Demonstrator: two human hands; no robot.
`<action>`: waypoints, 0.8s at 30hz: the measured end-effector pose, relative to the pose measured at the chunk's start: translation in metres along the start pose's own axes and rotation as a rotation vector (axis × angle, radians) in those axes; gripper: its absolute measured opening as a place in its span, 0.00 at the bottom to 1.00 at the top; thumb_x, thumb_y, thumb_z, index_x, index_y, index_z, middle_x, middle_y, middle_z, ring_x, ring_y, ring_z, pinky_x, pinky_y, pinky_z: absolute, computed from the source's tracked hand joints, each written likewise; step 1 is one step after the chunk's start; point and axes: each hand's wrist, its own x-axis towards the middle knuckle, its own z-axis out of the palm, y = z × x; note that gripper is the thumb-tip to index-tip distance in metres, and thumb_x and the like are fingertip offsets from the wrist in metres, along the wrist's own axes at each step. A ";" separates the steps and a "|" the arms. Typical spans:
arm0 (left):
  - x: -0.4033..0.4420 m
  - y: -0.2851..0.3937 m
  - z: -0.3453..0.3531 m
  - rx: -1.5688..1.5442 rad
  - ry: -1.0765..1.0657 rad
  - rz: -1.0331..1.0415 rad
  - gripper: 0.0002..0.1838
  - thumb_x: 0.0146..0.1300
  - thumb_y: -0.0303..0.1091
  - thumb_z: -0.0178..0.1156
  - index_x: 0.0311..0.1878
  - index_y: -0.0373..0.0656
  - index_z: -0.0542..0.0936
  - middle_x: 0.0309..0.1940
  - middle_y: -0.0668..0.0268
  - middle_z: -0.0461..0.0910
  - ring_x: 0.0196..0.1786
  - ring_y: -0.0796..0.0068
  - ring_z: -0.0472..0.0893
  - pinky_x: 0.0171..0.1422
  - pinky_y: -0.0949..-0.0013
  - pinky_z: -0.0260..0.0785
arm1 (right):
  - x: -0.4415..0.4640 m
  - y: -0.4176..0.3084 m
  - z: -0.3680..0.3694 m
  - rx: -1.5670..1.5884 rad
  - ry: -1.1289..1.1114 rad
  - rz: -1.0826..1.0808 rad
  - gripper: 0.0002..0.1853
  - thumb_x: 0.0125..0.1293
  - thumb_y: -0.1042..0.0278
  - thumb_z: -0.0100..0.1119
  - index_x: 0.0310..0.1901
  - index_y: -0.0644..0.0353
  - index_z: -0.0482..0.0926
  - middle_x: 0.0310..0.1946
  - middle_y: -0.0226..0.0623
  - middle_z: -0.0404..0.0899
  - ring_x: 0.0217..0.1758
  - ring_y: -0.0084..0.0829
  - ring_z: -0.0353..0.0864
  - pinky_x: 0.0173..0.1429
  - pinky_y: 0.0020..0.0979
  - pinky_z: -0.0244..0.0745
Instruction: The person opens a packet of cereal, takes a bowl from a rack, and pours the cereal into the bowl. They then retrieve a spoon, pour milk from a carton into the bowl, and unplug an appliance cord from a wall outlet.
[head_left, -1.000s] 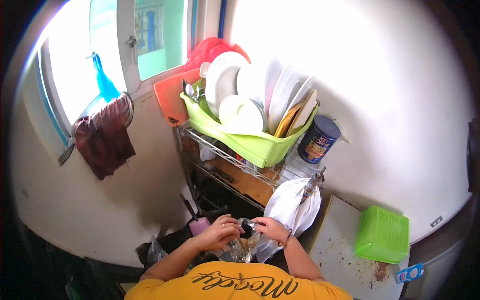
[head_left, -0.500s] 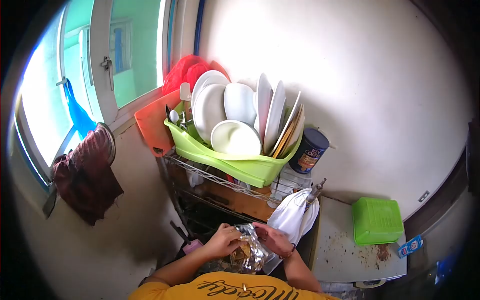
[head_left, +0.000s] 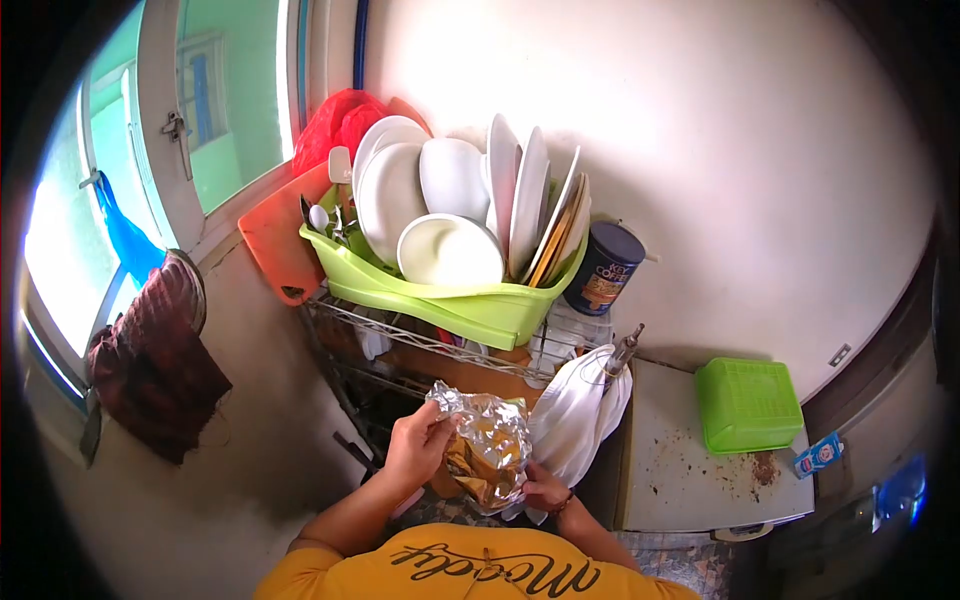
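Observation:
A crumpled sheet of aluminum foil is stretched between my two hands in front of my chest. Its surface is shiny and silver, with brownish-gold patches lower down that may be reflections or something in it; I cannot tell. My left hand pinches the upper left edge of the foil between thumb and fingers. Lower down on the right, my right hand grips the opposite edge, its fingers partly behind the foil. A white cloth hangs from the rack just beyond my right hand.
A wire rack ahead carries a green dish basin full of white plates, a bowl and cutlery. Beside it stand an orange cutting board and a dark coffee can. At right, a stained white surface holds an upturned green basket.
The foil has been raised and spread wider. My left hand has moved up and left with its edge; my right hand has dropped to the lower right edge. The view has shifted slightly.

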 end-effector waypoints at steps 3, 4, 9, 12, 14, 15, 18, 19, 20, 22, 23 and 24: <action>0.002 0.003 -0.002 -0.040 0.206 -0.019 0.10 0.68 0.27 0.57 0.31 0.36 0.70 0.19 0.70 0.73 0.23 0.88 0.69 0.24 0.76 0.60 | -0.003 -0.015 0.035 0.256 -0.174 -0.105 0.54 0.54 0.62 0.70 0.76 0.51 0.42 0.75 0.35 0.49 0.76 0.37 0.51 0.75 0.44 0.51; 0.001 0.002 -0.007 -0.082 0.243 -0.084 0.11 0.69 0.27 0.56 0.30 0.37 0.67 0.18 0.72 0.71 0.21 0.88 0.66 0.23 0.77 0.58 | 0.000 -0.011 0.033 0.262 -0.180 -0.101 0.54 0.54 0.62 0.70 0.76 0.51 0.42 0.75 0.35 0.49 0.76 0.37 0.51 0.75 0.44 0.51; 0.001 0.007 -0.010 -0.135 0.404 -0.043 0.09 0.71 0.28 0.53 0.33 0.40 0.68 0.22 0.76 0.68 0.25 0.89 0.65 0.27 0.80 0.57 | 0.022 -0.006 0.045 0.238 -0.254 -0.139 0.45 0.59 0.61 0.66 0.73 0.60 0.50 0.71 0.38 0.57 0.74 0.38 0.56 0.75 0.47 0.51; -0.001 0.009 -0.011 -0.143 0.412 0.034 0.06 0.72 0.28 0.52 0.37 0.39 0.71 0.25 0.75 0.70 0.27 0.89 0.66 0.29 0.80 0.58 | 0.037 0.010 0.010 0.214 -0.130 -0.162 0.32 0.68 0.58 0.59 0.67 0.66 0.60 0.65 0.39 0.67 0.68 0.38 0.66 0.74 0.50 0.56; 0.001 0.004 -0.025 -0.024 0.474 0.047 0.06 0.73 0.29 0.51 0.38 0.39 0.71 0.24 0.74 0.72 0.25 0.89 0.67 0.26 0.80 0.58 | 0.042 0.006 -0.006 0.098 0.049 -0.156 0.29 0.69 0.53 0.56 0.65 0.60 0.63 0.61 0.37 0.70 0.65 0.39 0.69 0.70 0.55 0.60; 0.004 0.011 -0.031 -0.089 0.512 -0.004 0.06 0.73 0.30 0.50 0.38 0.40 0.71 0.22 0.73 0.72 0.21 0.89 0.67 0.22 0.80 0.56 | 0.039 -0.003 -0.004 0.109 0.047 -0.153 0.29 0.69 0.53 0.56 0.65 0.60 0.63 0.61 0.37 0.70 0.65 0.39 0.69 0.70 0.55 0.60; 0.005 0.042 -0.051 -0.261 0.445 -0.088 0.06 0.74 0.32 0.49 0.39 0.42 0.71 0.26 0.76 0.70 0.27 0.91 0.66 0.31 0.82 0.59 | 0.026 -0.049 0.020 0.312 -0.095 -0.113 0.29 0.68 0.45 0.54 0.67 0.41 0.62 0.59 0.37 0.70 0.66 0.41 0.68 0.66 0.61 0.62; 0.011 0.032 -0.048 -0.284 0.511 0.020 0.06 0.74 0.32 0.49 0.40 0.42 0.71 0.28 0.77 0.69 0.29 0.91 0.65 0.32 0.82 0.59 | 0.021 -0.060 0.036 0.330 -0.077 -0.069 0.35 0.64 0.46 0.59 0.70 0.41 0.57 0.64 0.39 0.63 0.69 0.44 0.64 0.67 0.62 0.60; 0.011 0.031 -0.046 -0.280 0.513 0.018 0.06 0.74 0.32 0.49 0.40 0.42 0.71 0.28 0.77 0.69 0.29 0.91 0.65 0.32 0.82 0.59 | 0.018 -0.064 0.047 0.347 -0.058 -0.023 0.42 0.61 0.47 0.64 0.72 0.40 0.52 0.68 0.40 0.57 0.71 0.48 0.59 0.69 0.63 0.58; 0.013 0.037 -0.040 -0.411 0.441 -0.007 0.05 0.74 0.31 0.49 0.40 0.43 0.71 0.30 0.78 0.68 0.31 0.91 0.65 0.33 0.82 0.59 | 0.021 -0.048 0.046 0.259 -0.146 -0.050 0.45 0.59 0.53 0.67 0.73 0.39 0.50 0.70 0.39 0.54 0.73 0.47 0.57 0.70 0.62 0.57; 0.014 0.041 -0.039 -0.417 0.403 -0.004 0.04 0.74 0.30 0.49 0.41 0.43 0.72 0.31 0.78 0.68 0.33 0.91 0.66 0.36 0.83 0.60 | 0.024 -0.039 0.044 0.164 -0.235 -0.084 0.48 0.57 0.59 0.70 0.74 0.38 0.47 0.72 0.37 0.51 0.74 0.46 0.54 0.70 0.62 0.56; 0.016 0.045 -0.038 -0.415 0.401 -0.003 0.04 0.74 0.30 0.49 0.41 0.43 0.72 0.31 0.78 0.68 0.33 0.91 0.66 0.36 0.83 0.60 | 0.026 -0.032 0.043 0.165 -0.236 -0.087 0.48 0.57 0.59 0.70 0.74 0.38 0.47 0.72 0.37 0.51 0.74 0.46 0.54 0.70 0.62 0.56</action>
